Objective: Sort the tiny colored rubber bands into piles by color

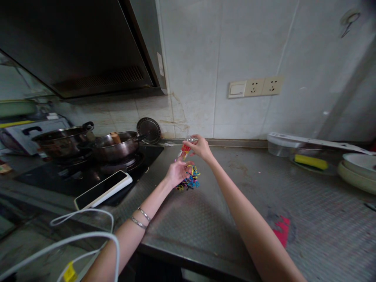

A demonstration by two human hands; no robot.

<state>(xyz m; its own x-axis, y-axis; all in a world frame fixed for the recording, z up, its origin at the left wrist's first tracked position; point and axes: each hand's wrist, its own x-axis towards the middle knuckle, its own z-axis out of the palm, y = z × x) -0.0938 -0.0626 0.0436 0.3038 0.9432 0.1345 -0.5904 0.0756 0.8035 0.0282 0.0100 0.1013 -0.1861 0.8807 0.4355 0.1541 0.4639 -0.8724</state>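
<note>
A small see-through packet (184,151) with red and yellow colouring is stretched between my two hands above the steel counter. My right hand (202,147) pinches its upper end between thumb and fingers. Closed around the lower end is my left hand (176,174), fingers curled; their exact grip is partly hidden. Just beyond and below the left fingers lies a tangled heap of thin coloured elastic bands (192,181), blue, yellow, pink and black. Whether the left fingers touch the heap I cannot tell.
Two metal pans, one a wide pot (63,141) and one a saucepan (117,147), stand on the black stove (44,176) at left. A white-edged device (102,190) and white cable (85,235) are nearer me. A yellow sponge (310,161) and bowls (357,174) sit at right.
</note>
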